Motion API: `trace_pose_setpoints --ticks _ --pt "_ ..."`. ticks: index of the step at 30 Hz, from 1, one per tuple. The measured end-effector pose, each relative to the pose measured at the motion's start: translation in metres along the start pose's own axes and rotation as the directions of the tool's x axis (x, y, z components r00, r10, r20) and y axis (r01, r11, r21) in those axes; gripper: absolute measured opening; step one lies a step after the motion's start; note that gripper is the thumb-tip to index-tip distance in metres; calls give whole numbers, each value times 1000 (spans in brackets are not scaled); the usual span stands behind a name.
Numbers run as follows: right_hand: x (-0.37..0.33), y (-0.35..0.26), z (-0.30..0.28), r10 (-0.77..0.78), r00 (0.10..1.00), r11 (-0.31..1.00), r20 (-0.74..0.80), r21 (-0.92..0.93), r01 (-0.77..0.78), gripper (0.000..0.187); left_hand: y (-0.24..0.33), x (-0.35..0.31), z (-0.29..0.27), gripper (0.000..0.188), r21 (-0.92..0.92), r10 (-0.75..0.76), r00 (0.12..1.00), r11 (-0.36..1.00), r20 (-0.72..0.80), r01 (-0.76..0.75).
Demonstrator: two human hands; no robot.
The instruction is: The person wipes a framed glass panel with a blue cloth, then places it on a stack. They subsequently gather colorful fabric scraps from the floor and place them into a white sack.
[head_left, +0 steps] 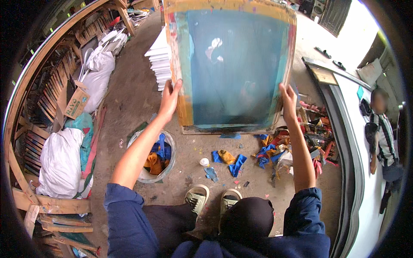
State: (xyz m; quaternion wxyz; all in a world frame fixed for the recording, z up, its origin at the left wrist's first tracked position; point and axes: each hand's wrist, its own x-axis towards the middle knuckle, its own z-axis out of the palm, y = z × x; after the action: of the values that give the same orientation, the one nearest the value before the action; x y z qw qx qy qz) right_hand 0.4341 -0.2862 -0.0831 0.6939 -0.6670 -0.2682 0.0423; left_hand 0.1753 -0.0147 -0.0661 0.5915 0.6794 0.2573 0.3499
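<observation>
A screen-printing frame [236, 86] with a wooden border and blue-green mesh is held up in front of me. On its left edge, my left hand [170, 102] grips the wooden side, thumb toward the front. My right hand [289, 102] closes on the opposite edge at about the same height. Small pale marks show near the upper middle of the mesh. The frame tilts upright, and its top runs to the upper border of the view. Behind its left side, a stack of white sheets [159, 62] is partly covered.
A bucket [173, 161] of blue and orange rags stands on the floor. Scattered cloth scraps [234, 163] and a coloured heap [309, 133] lie nearby. Wooden racks with white sacks [62, 161] line the left. At right are a long white-topped table [365, 180] and another person [383, 133].
</observation>
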Motion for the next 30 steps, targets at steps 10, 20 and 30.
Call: trace_pose_setpoints --ticks 10,20,30 --pt "35 -140 6 -260 958 795 -124 -590 140 58 76 -21 6 46 -437 -4 985 896 -173 -73" --pt "-156 -105 35 -414 701 379 580 -591 712 72 99 -79 -10 45 -448 -7 973 888 -231 -101" --pt "-174 -47 57 -553 640 444 534 -461 768 40 85 -69 2 45 -299 100 920 928 -379 -224"
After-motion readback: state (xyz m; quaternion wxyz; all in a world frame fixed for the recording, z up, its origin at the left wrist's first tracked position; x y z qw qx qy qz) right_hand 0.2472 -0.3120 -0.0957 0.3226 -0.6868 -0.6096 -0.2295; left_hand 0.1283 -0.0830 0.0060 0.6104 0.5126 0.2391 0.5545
